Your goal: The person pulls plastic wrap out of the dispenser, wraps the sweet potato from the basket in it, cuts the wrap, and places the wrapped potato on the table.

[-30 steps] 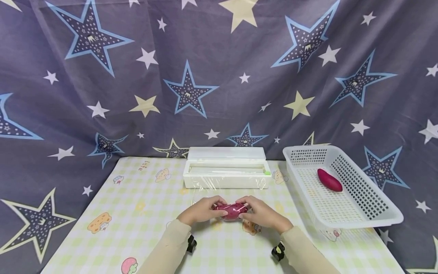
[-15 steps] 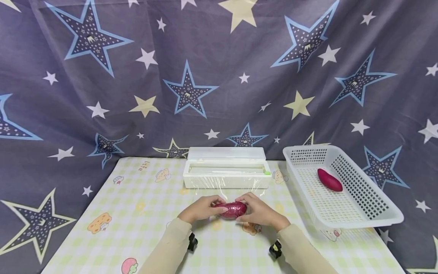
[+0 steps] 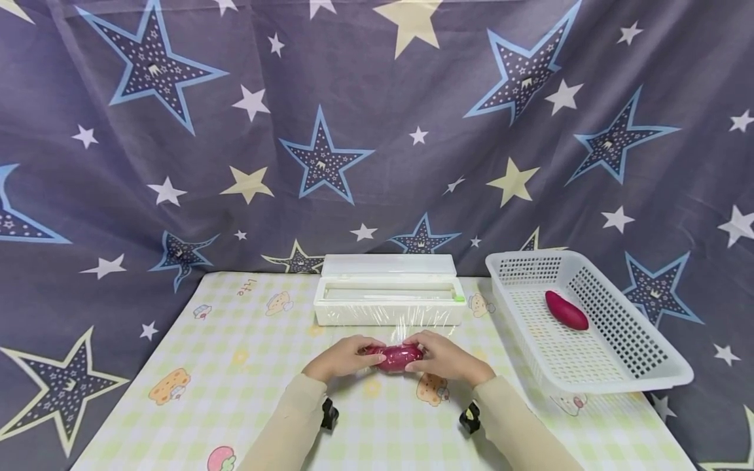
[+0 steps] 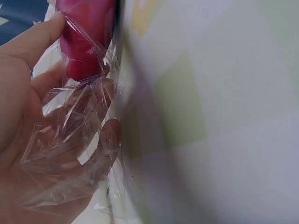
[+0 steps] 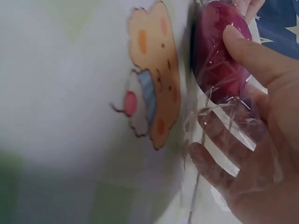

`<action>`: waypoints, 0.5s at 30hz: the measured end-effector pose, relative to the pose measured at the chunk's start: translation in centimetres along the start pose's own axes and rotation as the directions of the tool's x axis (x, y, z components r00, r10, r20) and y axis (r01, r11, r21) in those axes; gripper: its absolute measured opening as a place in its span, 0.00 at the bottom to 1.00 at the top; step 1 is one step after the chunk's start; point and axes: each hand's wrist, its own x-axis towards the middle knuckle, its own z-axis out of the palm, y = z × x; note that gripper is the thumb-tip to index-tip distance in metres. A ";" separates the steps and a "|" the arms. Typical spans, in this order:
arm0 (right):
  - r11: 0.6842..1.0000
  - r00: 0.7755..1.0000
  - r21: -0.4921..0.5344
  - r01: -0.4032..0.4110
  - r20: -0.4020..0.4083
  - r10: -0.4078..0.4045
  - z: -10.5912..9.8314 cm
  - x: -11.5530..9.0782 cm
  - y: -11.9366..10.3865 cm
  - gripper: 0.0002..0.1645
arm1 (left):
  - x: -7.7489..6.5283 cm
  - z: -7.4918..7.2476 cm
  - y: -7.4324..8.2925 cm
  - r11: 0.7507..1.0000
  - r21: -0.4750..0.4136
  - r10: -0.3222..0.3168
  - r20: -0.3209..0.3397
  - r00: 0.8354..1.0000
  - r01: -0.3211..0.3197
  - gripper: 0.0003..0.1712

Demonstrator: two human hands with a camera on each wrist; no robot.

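Dark grey-violet fabric point(image 3: 383, 176) hangs across the upper frame, softly creased and printed with stars: spotted ones edged in pale blue, plain white ones, cream ones. Below it stands the desk, its cloth point(image 3: 177, 432) checked in pale green and white with cartoon figures; the word "Life" point(image 3: 246, 288) reads in brown letters near its upper left corner.

Just below the centre of the frame, a smooth, glossy dark-red oblong point(image 3: 400, 358) sits between two hands, sheathed in clear, crinkled film point(image 4: 70, 121) that throws sharp highlights. The left hand point(image 3: 344, 358) has its grip closed on the left end, thumb pressed to the red surface; the right hand point(image 3: 450, 356) has its grip closed on the right end likewise. In both wrist views, loose film bunches across the fingers.

Behind the hands, a long white box point(image 3: 387, 315) with its lid raised shows a pale roll point(image 3: 385, 293) inside and a small green tab point(image 3: 459, 299) at the right. At right, a translucent white basket point(image 3: 618, 384) with a perforated lattice holds a matte red tapered piece point(image 3: 567, 311).
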 end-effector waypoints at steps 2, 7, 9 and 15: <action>1.000 1.000 0.004 0.004 0.014 -0.004 -0.2 0.2 0.0 0.25 | 0.1 0.0 -0.2 1.000 -0.002 0.001 -0.007 1.000 -0.001 0.23; 1.000 0.998 0.005 -0.024 0.053 0.024 -0.6 0.8 0.0 0.22 | 0.1 -0.3 -0.4 1.000 0.000 0.004 -0.015 1.000 -0.004 0.23; 0.999 0.997 0.011 -0.044 0.065 0.044 -0.7 1.0 0.1 0.23 | 0.1 -0.4 -0.5 1.000 0.019 0.022 -0.026 0.999 -0.021 0.24; 0.996 0.994 0.037 -0.079 0.078 0.076 -1.1 1.1 0.3 0.24 | 0.4 -0.5 0.4 0.978 0.140 0.174 -0.113 0.978 -0.158 0.22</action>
